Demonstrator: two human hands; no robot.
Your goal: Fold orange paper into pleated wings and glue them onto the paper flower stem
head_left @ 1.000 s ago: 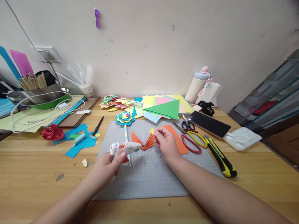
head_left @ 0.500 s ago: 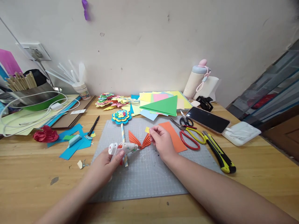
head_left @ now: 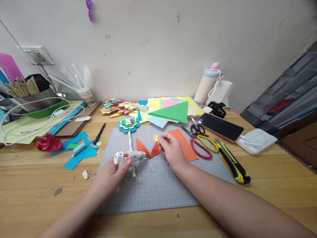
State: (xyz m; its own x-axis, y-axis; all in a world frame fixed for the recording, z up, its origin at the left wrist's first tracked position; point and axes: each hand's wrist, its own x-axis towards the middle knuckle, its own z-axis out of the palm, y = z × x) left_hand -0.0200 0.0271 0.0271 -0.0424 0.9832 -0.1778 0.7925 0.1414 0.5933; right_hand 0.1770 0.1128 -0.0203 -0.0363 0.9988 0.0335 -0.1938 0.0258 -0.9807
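Note:
My left hand (head_left: 111, 175) is closed round a white glue gun (head_left: 128, 156), whose nozzle points right at the middle of an orange pleated paper fan (head_left: 148, 149) on the grey cutting mat (head_left: 158, 185). My right hand (head_left: 170, 150) pinches the fan's right wing. A small yellow paper scrap (head_left: 156, 138) lies just above those fingers. A paper flower (head_left: 128, 123) on a striped straw (head_left: 130, 142) lies on the mat just behind the glue gun.
An orange paper sheet (head_left: 184, 145), scissors (head_left: 201, 140) and a yellow-black utility knife (head_left: 232, 162) lie right of my hand. A phone (head_left: 220, 127), a stack of coloured paper (head_left: 170, 110), a bottle (head_left: 208, 86), blue scraps (head_left: 76, 150) and a pen (head_left: 99, 134) lie around the mat.
The view shifted a little to the right between the first and second earlier frames. Both hands have kept their grips; the glue gun has barely moved.

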